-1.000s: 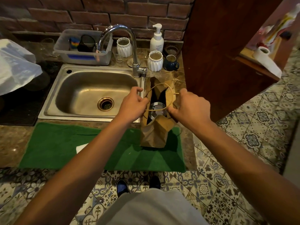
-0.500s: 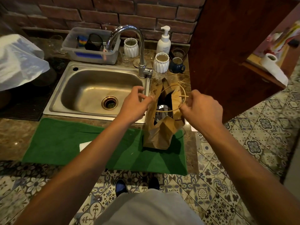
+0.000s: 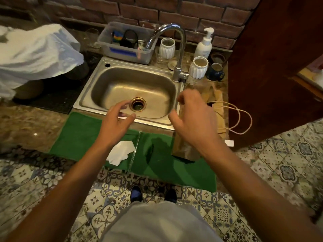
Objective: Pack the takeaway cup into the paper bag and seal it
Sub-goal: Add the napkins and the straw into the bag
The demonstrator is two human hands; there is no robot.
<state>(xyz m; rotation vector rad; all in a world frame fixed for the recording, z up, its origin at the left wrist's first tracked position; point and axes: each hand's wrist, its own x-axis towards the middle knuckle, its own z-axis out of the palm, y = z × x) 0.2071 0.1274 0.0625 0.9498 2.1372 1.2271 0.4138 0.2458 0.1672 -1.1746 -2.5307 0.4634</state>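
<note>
— What do you see from the head camera?

— I look down at the counter. My left hand (image 3: 116, 119) hangs over the front edge of the steel sink (image 3: 83, 100), with the fingers loosely curled and a little apart. They hold nothing that I can see. My right hand (image 3: 194, 121) is in the air beside it, the fingers also bent and spread, and empty.

— Where is the paper bag?

— The paper bag (image 3: 219, 109) stands on the right end of the green mat (image 3: 78, 135), partly behind my right hand and wrist. Its top looks folded flat, and the two string handles (image 3: 243, 119) lie over toward the right, near the wooden cabinet (image 3: 272, 75). My right hand is just above it; touching or not, I cannot tell, the hand is blurred.

— And the takeaway cup?

— I cannot see it.

— Anything else on the mat?

— A white paper piece (image 3: 121, 151) lies under my left wrist, and a clear thin strip (image 3: 135, 151) lies just beside it.
</note>
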